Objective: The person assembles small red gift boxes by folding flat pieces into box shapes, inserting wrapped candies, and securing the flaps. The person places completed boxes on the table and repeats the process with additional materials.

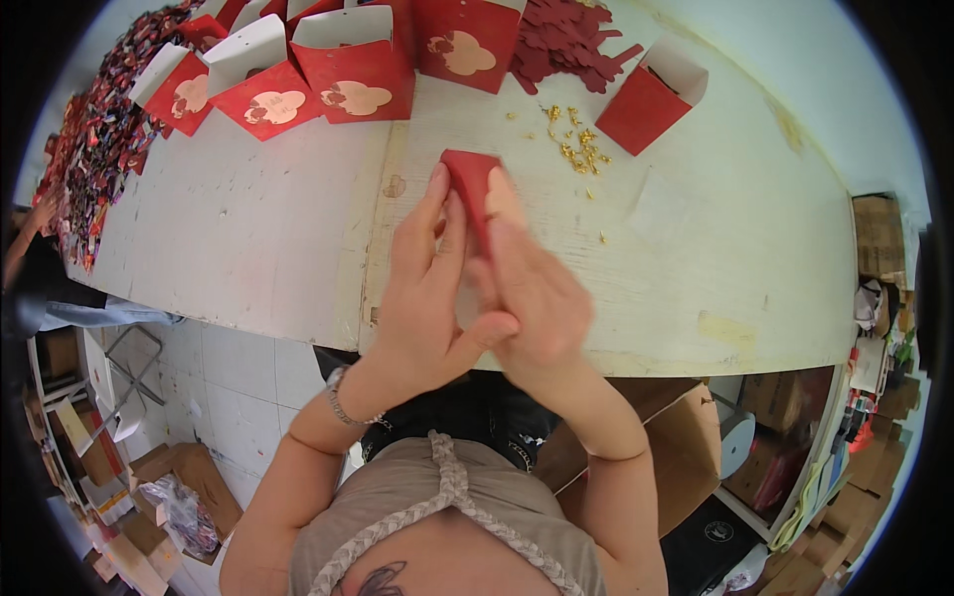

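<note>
A red paper box (471, 179), narrow and partly folded, is pressed between my two hands above the near middle of the table. My left hand (422, 268) lies along its left side with long fingers against the card. On the other side, my right hand (542, 298) grips the box's right panel and is slightly blurred. My left thumb reaches across to the right hand. The lower part of the box is hidden by my fingers. Beyond it, small gold fasteners (581, 154) are scattered, beside a standing red open box (644, 111).
Several red boxes with pale flower-shaped labels (356, 97) stand at the back left. Dark red cut pieces (566, 45) are heaped at the back. A pile of small dark, shiny packets (104, 139) covers the far left, with another person's arm beside it. A cardboard carton (656, 447) sits below the table edge.
</note>
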`<state>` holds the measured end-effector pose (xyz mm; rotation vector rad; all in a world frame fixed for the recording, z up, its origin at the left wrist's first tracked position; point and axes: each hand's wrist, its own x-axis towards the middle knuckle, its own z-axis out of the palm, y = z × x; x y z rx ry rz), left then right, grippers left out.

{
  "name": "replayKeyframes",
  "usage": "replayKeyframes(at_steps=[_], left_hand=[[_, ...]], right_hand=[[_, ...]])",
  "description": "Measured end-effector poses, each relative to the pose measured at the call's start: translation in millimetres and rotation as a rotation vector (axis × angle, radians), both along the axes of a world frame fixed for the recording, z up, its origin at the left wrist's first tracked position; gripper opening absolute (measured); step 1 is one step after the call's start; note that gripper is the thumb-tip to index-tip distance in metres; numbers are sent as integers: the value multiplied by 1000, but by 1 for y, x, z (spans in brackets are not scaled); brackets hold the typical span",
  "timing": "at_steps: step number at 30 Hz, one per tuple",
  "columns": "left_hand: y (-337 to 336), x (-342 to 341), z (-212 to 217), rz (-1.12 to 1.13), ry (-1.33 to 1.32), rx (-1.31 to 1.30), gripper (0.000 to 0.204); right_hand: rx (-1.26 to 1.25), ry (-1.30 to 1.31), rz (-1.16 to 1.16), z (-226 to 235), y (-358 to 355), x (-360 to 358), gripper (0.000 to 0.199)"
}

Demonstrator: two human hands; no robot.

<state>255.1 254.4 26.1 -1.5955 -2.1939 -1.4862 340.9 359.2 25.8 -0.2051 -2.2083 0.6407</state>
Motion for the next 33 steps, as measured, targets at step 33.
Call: replayKeyframes(at_steps=[33], left_hand=[[-5, -64, -13, -94, -345, 248, 11]], right_hand=[[-983, 194, 48, 36, 84, -54, 8]])
